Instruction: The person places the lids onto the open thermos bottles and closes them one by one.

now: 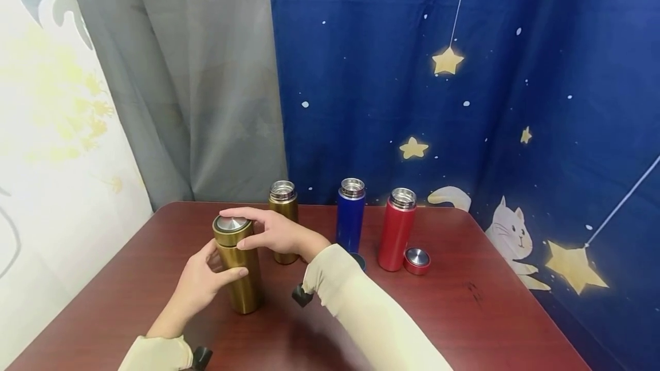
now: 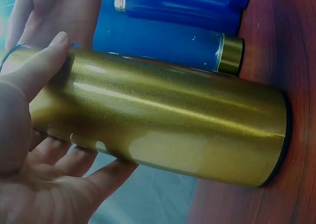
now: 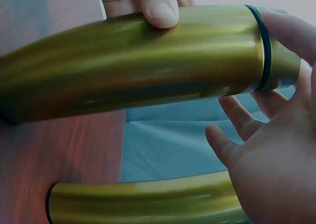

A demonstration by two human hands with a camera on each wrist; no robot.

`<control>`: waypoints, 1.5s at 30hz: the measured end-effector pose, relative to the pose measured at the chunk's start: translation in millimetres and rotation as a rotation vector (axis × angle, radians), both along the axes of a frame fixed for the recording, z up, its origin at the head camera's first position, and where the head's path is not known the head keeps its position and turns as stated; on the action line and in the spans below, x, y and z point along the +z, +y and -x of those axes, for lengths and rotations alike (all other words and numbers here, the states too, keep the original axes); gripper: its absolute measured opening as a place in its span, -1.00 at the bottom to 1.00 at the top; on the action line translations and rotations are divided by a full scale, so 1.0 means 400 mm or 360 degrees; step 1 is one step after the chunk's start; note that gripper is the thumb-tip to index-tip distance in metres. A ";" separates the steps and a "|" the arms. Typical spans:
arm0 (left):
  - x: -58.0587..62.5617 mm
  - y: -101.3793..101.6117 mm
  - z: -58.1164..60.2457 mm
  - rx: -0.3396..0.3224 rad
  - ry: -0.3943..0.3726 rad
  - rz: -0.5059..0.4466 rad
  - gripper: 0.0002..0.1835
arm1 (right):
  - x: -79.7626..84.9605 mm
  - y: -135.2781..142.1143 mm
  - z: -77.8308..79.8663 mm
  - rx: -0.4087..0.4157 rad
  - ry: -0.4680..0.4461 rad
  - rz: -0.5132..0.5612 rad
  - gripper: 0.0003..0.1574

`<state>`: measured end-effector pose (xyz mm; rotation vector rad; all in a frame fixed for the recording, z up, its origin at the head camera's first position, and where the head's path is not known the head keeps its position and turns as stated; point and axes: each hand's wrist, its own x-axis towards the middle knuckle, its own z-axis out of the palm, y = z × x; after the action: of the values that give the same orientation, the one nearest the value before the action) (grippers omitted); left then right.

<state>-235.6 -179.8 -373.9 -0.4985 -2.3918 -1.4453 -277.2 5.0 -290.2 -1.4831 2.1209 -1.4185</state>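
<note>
Two bare hands in cream sleeves (image 1: 373, 305) work at the near left of a reddish-brown wood-grain table (image 1: 495, 331). Between them, a gold cylindrical metal flask (image 1: 244, 282) stands with its dark-rimmed base on the tabletop. The left hand (image 1: 198, 279) grips the upper body, thumb across the near side and fingers curled round the other. The right hand (image 1: 275, 231) clasps the gold lid with a silver disc top (image 1: 228, 237), thumb and fingers on opposite sides; its remaining fingers are spread apart. The lid sits on the flask, above a dark ring.

Farther right lies a red round lid with a silver top (image 1: 417, 260), just beside an uncapped red cylindrical flask (image 1: 395, 239). To their left stand an uncapped second gold flask (image 1: 285, 212), partly behind the right hand, and, between it and the red one, an uncapped blue cylindrical flask (image 1: 350, 219). Beyond the table hang a plain grey curtain (image 1: 232, 102), left, and a blue star-printed curtain (image 1: 361, 73), right.
</note>
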 end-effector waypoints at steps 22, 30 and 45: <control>-0.066 0.009 0.026 0.0292 0.0046 0.0010 -0.26 | -0.103 -0.026 0.043 -0.0704 0.0800 -0.0038 -0.25; -0.066 0.008 0.015 0.0391 0.0083 0.0003 -0.29 | -0.101 -0.049 0.018 -0.0905 0.1048 -0.0044 -0.25; -0.069 0.018 0.019 0.0477 0.0165 0.0045 -0.28 | -0.127 -0.072 0.007 -0.1269 0.1517 0.0019 -0.24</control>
<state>-243.1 -172.4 -401.5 -0.2032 -2.2904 -1.2258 -280.2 -23.6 -341.1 -1.5680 3.5839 -0.9098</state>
